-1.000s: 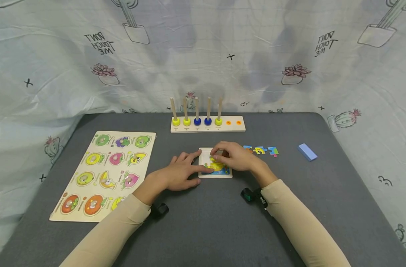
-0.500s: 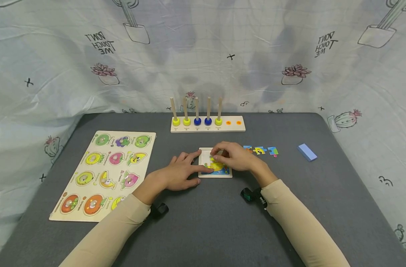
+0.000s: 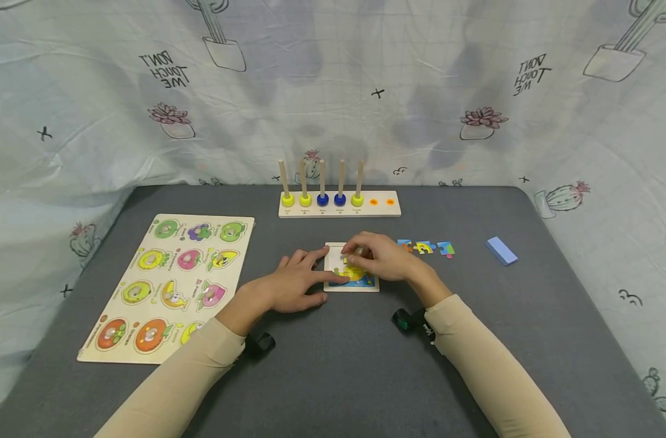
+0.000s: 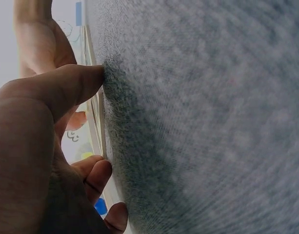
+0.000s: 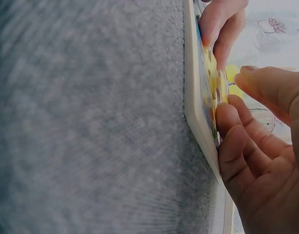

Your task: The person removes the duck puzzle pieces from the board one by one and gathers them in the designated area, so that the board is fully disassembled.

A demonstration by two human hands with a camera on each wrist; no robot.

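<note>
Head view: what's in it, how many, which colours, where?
puzzle tray: 1, pale, centre
fitted pieces: uncounted, yellow and blue, in tray
held piece: 1, yellowish, at tray
loose pieces: 3 visible, multicoloured, right of tray
fruit board: 1, cream, left
peg stand: 1, white, far edge
pegs: 5, wooden, on stand
rings: 5 (3 yellow, 2 blue), one per peg
block: 1, blue, right
table: 1, dark grey, underneath
patterned sheet: 1, whitish, behind
wrist cameras: 2, black, lower middle
sleeves: 2, beige, bottom edge
left hand: 1, bare, on tray
right hand: 1, bare, over tray
</note>
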